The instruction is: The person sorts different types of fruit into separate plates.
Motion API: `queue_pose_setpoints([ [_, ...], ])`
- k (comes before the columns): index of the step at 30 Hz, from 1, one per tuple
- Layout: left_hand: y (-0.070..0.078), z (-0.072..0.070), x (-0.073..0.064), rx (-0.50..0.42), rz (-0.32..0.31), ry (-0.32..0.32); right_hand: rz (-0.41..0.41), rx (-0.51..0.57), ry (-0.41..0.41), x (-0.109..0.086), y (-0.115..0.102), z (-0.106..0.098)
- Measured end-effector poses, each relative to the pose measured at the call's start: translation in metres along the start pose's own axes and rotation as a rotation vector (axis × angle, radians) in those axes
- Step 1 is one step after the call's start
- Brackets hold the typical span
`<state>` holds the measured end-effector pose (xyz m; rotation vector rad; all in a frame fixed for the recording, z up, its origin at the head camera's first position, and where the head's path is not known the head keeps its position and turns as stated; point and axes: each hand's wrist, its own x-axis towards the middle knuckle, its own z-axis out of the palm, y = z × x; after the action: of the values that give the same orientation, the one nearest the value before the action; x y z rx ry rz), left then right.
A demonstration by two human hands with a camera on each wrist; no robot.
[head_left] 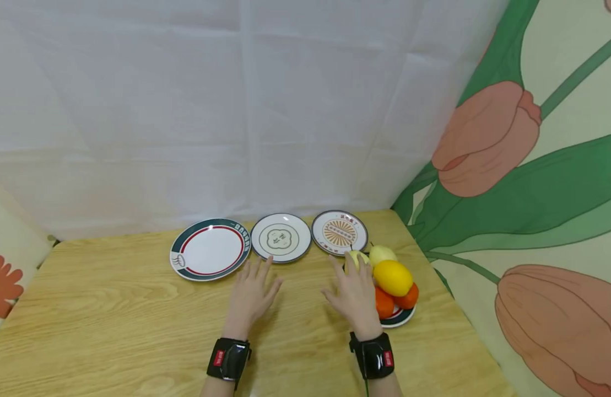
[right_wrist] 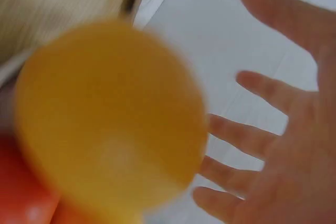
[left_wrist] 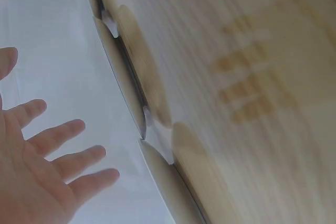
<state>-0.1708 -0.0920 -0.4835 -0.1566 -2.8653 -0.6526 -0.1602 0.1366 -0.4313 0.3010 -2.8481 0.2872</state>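
Observation:
My left hand [head_left: 250, 298] hovers over the table with fingers spread, just in front of a large green-rimmed plate [head_left: 213, 248] and a smaller white plate [head_left: 285, 255]. Nothing is in it; the left wrist view shows its fingers [left_wrist: 58, 135] spread too. My right hand [head_left: 356, 295] is also spread and holds nothing, its fingers overlapping a heap of fruit in the head view. That heap has a yellow lemon [head_left: 393, 278], a pale green pear [head_left: 383, 253], a second pear [head_left: 356, 257] partly hidden by the fingers, and two orange-red fruits [head_left: 408, 298]. A dark-rimmed plate [head_left: 404, 318] lies beneath them.
A third small plate [head_left: 340, 218] with an orange sunburst stands at the back, beside the fruit. The three back plates form a row along a white cloth [head_left: 236, 138]. A tulip-patterned curtain [head_left: 533, 231] borders the right edge of the wooden table [head_left: 122, 314].

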Motion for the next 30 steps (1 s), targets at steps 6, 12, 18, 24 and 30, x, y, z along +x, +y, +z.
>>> queue_pose_setpoints([
  [6, 0.001, -0.001, -0.003, -0.001, 0.032, 0.022, 0.095, -0.005, -0.103, -0.02, 0.024, 0.0],
  [12, 0.003, -0.003, -0.004, -0.01, 0.074, 0.038, 0.086, -0.008, -0.067, -0.021, 0.029, 0.004],
  [18, 0.011, -0.005, -0.006, -0.022, 0.085, 0.025, 0.002, 0.016, 0.062, -0.007, 0.007, 0.003],
  [24, 0.027, -0.008, -0.008, -0.056, 0.153, -0.018, -0.226, 0.035, 0.186, 0.008, -0.025, 0.012],
  [30, 0.036, -0.007, -0.008, -0.093, 0.188, -0.061, -0.358, -0.01, 0.223, 0.01, -0.039, 0.032],
])
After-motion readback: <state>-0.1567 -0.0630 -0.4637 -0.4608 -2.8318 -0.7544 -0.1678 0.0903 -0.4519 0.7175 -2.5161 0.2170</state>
